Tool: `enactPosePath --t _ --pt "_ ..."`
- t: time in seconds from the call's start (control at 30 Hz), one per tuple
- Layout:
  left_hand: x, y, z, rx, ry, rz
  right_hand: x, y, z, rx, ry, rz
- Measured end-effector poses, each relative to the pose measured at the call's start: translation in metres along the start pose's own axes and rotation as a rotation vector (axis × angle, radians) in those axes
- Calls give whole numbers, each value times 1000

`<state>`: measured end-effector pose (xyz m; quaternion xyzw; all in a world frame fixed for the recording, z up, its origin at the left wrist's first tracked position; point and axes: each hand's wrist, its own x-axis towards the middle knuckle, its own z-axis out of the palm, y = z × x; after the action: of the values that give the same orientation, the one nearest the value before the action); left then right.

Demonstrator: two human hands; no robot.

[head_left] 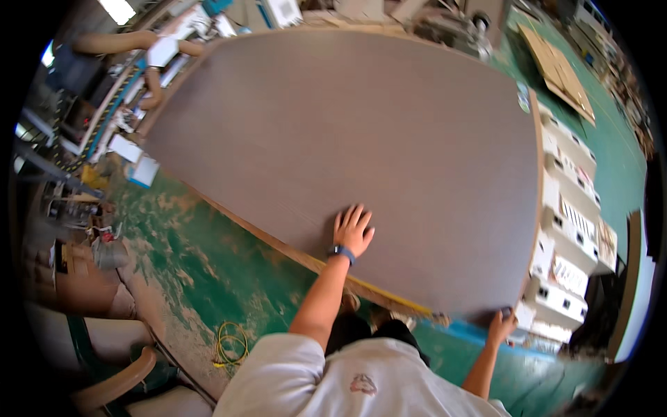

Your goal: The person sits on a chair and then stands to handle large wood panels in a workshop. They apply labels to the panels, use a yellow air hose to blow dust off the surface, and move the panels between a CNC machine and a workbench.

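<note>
A large grey-brown flat panel stretches out in front of me, its near edge close to my body. My left hand lies flat on it near that edge, fingers spread and holding nothing; a dark watch is on the wrist. At the panel's near right corner, my right hand has its fingers closed around a small dark object. What kind of object it is cannot be made out. A yellow strip runs along the panel's near edge between my hands.
White machine units line the right side. Brown hoses and machinery stand at the far left. Flat boards lie at the far right. On the green floor to the left is a coiled yellow hose or cable.
</note>
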<state>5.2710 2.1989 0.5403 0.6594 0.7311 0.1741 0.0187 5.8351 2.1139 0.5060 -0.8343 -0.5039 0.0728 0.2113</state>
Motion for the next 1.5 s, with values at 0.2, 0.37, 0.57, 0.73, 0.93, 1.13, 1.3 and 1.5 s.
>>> enactPosePath --t 0.2,0.37,0.57,0.73,0.93,1.13,1.3,1.5 --pt "-51 -170 -28 97 295 -738 24 -31 6 -164 -7 207" --pt "-41 -184 -13 6 549 -762 56 -18 6 12 -162 504" --pt "-25 -217 -17 -80 666 -693 41 -53 16 282 -176 584" --pt "10 -275 -23 -77 714 -669 24 -99 42 282 -189 488" --pt "42 -315 -37 -50 576 -717 17 -145 65 249 -177 491" --pt "48 -338 -36 -67 538 -702 15 -164 70 183 -194 582" --pt "57 -364 -47 -21 483 -711 -4 -195 77 440 -185 627" --pt "60 -416 -60 -8 465 -763 -25 -260 84 420 -241 627"
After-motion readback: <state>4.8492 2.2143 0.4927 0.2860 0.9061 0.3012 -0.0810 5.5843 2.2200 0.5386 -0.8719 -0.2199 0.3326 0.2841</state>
